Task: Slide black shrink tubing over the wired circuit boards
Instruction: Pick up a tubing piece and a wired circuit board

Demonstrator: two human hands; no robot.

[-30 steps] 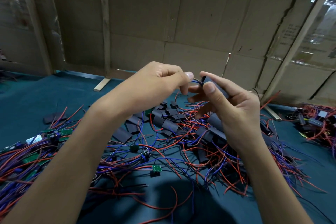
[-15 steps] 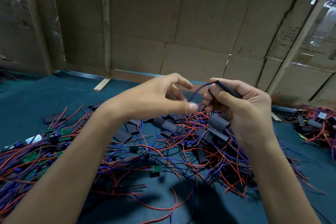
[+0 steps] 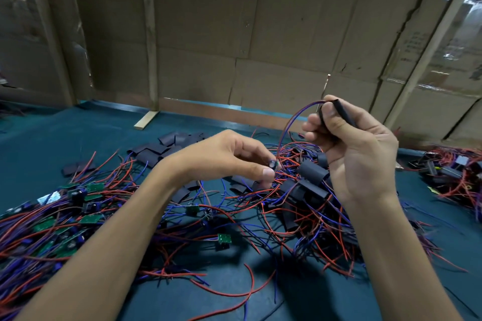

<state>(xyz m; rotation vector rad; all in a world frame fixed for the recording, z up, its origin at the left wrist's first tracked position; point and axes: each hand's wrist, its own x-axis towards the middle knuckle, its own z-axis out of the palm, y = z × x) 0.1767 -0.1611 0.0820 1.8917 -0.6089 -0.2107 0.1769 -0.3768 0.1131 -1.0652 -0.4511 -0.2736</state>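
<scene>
My right hand [image 3: 349, 148] pinches a black shrink tube [image 3: 341, 109] between thumb and fingers, held up above the pile. A purple and red wire pair [image 3: 287, 125] arcs out of the tube's end and down to my left hand [image 3: 234, 156]. That hand pinches a small dark component [image 3: 272, 163] at the wire's lower end, just above the tangle. Loose flat black tubes [image 3: 167, 147] lie behind my left wrist. Green circuit boards [image 3: 224, 238] with red and blue wires are scattered across the green table [image 3: 52, 138].
A heap of wired boards [image 3: 52, 224] lies at the left edge. Sleeved boards [image 3: 310, 177] sit under my right hand, and another wire heap [image 3: 453, 172] is at far right. Cardboard walls [image 3: 234, 34] and a wood offcut [image 3: 146, 120] border the back.
My hands have drawn apart. The left hand dropped down and left with the component, pulling the wire pair out in an arc; the right hand lifted the tube slightly.
</scene>
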